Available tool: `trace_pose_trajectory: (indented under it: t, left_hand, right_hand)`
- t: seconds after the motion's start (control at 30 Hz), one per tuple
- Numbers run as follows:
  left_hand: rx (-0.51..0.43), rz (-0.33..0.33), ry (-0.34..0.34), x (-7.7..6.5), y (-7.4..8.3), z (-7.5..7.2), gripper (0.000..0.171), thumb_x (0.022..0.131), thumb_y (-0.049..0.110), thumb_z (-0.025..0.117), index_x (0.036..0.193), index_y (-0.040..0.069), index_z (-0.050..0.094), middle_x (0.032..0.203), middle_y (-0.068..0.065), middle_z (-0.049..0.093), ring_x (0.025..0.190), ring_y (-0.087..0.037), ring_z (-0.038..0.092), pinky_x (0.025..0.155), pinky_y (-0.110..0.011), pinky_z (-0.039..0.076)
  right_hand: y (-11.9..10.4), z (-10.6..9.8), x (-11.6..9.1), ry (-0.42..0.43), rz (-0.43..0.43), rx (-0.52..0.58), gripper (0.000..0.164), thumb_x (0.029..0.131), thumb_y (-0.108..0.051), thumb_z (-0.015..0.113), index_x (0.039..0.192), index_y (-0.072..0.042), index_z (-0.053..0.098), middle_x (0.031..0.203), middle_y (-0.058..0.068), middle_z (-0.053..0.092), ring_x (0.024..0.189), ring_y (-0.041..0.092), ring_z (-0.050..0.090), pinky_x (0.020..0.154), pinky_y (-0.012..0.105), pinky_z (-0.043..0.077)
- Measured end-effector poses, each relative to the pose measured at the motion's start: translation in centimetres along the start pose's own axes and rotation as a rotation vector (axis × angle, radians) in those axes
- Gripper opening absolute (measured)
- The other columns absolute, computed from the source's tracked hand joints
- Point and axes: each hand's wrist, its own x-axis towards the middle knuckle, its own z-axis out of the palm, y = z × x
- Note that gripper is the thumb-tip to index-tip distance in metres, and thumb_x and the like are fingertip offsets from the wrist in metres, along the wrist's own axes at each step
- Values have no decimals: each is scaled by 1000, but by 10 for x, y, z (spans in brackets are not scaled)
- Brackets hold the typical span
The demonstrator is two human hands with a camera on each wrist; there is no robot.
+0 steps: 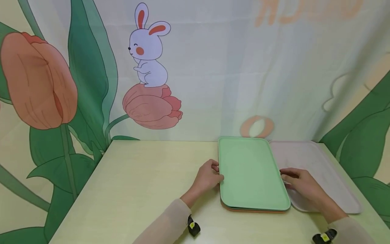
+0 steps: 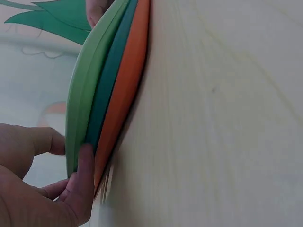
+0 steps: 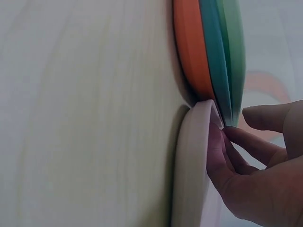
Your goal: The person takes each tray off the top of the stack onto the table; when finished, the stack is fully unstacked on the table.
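A light green tray (image 1: pixel 251 173) tops a stack, with a teal tray (image 2: pixel 110 75) and an orange tray (image 2: pixel 127 80) below it. At its left edge, my left hand (image 1: pixel 208 178) pinches the green tray, thumb on the rim and fingers beneath. My right hand (image 1: pixel 301 183) is at the opposite long edge, its thumb and fingertips close about the green rim. A narrow dark gap shows between green and teal in the right wrist view. Beside the stack lies a pale pink tray (image 1: pixel 317 176), with the right hand over its left side.
The trays lie on the right half of a pale wood-look table (image 1: pixel 146 183). Behind the table hangs a curtain (image 1: pixel 207 67) printed with tulips and a rabbit. The green tray's far edge reaches the back edge of the table in the head view.
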Motion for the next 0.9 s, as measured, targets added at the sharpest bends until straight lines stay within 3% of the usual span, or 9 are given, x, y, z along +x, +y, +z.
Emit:
trace_pose_trajectory:
  t: [0.13, 0.37, 0.6, 0.9]
  left_hand:
    - [-104, -40, -13, -1, -2, -13, 46, 89, -1, 71, 134, -4, 60, 111, -12, 63, 78, -19, 68, 66, -36, 66]
    - [-230, -109, -86, -6, -8, -40, 49, 92, 1, 76, 138, -2, 61, 115, -15, 63, 90, -23, 68, 74, -42, 66]
    - [-240, -114, -133, -14, -14, -59, 49, 94, 2, 76, 140, -1, 61, 119, -16, 62, 92, -23, 68, 73, -39, 66]
    - [-188, -113, -180, -26, -20, -84, 47, 95, 3, 72, 139, -3, 60, 122, -19, 61, 95, -24, 66, 72, -38, 65]
  right_hand:
    - [1, 0, 2, 4, 9, 0, 48, 112, -13, 53, 148, 18, 46, 146, 37, 53, 123, 33, 65, 91, 36, 63]
    - [0, 1, 1, 2, -38, -15, 47, 107, -7, 61, 144, 18, 50, 136, 34, 60, 111, 21, 68, 87, 32, 63]
    - [-1, 1, 1, 14, -43, -39, 47, 104, -6, 64, 143, 18, 51, 130, 32, 64, 106, 18, 68, 84, 30, 63]
    - [-2, 0, 1, 10, -39, -62, 47, 106, -8, 63, 144, 17, 51, 129, 30, 64, 112, 31, 68, 84, 30, 63]
